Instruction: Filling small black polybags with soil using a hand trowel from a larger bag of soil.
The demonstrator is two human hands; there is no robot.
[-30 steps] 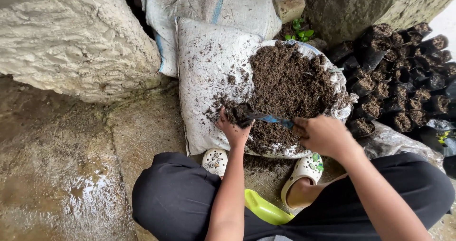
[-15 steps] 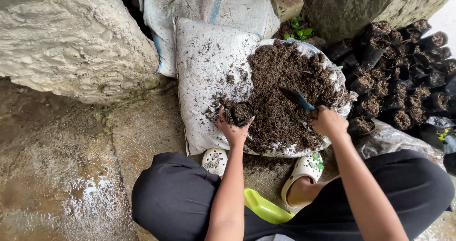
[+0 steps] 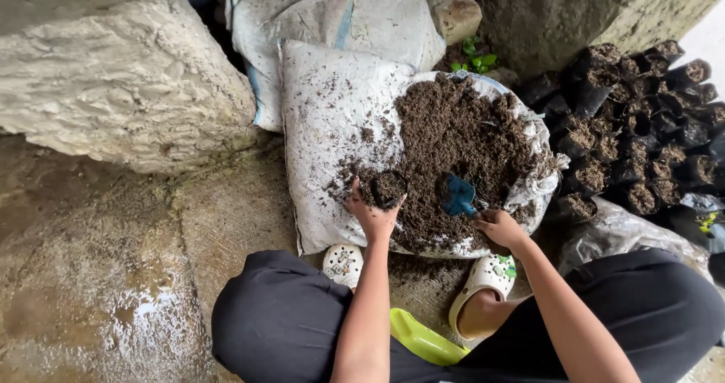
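Head view, looking down over black-clad knees. Left hand (image 3: 375,218) wrapped round a small black grow bag (image 3: 387,188), grip closed on its lower part, bag upright and filled with dark soil to the brim, resting at the near edge of the soil heap (image 3: 461,137). Right hand (image 3: 500,227) closed on the handle of a blue scoop (image 3: 458,195), blade dug into the soil just right of the bag, the two near but not touching. Soil piled on a white woven sack (image 3: 325,137) spread flat on the wet concrete floor (image 3: 113,277), crumbs scattered across the sack's left half. Second pale sack (image 3: 325,13) behind, leaning against the rock. Large pale boulder (image 3: 121,81) at upper left. At right, a cluster of filled black grow bags (image 3: 642,149) packed close together, upright, next to the heap. Small green plant (image 3: 474,57) between the rocks at top. Two white clogs (image 3: 343,262) below the sack, one on each side of the arms. Yellow-green plastic piece (image 3: 423,341) lying between the legs; kind hard to tell.
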